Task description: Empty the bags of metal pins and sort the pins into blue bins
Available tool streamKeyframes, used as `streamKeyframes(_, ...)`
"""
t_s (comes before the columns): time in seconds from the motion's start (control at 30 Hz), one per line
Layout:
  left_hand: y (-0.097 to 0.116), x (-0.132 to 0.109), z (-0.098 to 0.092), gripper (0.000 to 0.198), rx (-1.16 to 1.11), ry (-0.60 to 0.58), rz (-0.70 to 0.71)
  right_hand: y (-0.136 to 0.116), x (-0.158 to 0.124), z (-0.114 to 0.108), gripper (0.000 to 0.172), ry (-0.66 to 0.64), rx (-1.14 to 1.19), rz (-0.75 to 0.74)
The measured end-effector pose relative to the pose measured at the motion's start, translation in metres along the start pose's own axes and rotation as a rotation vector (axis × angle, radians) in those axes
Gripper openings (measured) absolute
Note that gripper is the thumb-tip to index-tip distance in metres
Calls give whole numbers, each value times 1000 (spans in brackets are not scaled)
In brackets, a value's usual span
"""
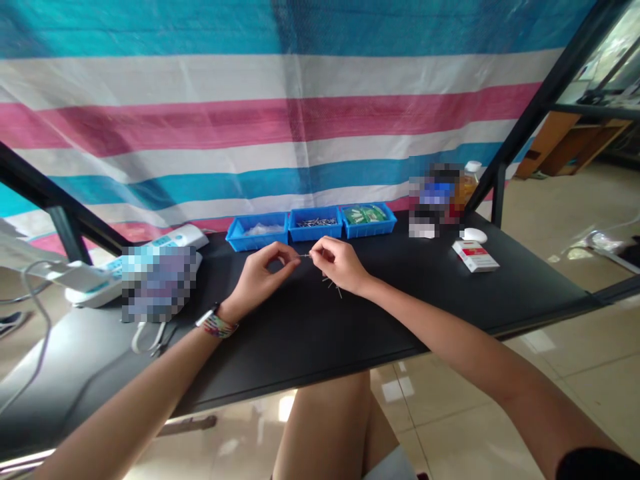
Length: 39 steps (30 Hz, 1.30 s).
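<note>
My left hand (pixel 263 272) and my right hand (pixel 339 262) meet above the black table (pixel 310 333), both pinched on a thin metal pin (pixel 304 255) held level between their fingertips. A few more thin pins (pixel 334 285) lie on the table just under my right hand. A beaded bracelet circles my left wrist.
Three blue bins (pixel 311 225) stand in a row at the back, holding clear, metal and green small parts. A white device (pixel 95 277) lies at the left, a small box (pixel 475 256) and a white round thing (pixel 473 235) at the right. A striped tarp hangs behind.
</note>
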<state>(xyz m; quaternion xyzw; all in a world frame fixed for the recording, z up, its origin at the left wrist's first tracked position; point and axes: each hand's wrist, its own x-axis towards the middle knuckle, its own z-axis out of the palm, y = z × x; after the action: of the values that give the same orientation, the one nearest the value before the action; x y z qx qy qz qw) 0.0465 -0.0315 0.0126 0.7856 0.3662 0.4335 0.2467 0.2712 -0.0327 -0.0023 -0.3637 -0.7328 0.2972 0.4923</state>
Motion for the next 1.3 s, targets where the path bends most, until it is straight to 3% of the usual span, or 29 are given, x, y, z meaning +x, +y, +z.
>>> streamKeyframes(0.2, 4, 1, -3, 26, 98, 9, 111, -2, -2, 1, 16, -5, 117, 54)
streamKeyframes(0.43, 1, 1, -5, 32, 92, -5, 105, -8, -2, 1, 11, 54, 152, 47)
streamKeyframes(0.8, -1, 0, -4, 16, 209, 104, 182, -1, -2, 1, 22, 36, 180, 115)
streamKeyframes(1.3, -6, 0, -1, 21, 198, 19, 164, -9, -2, 0, 17, 37, 326, 158)
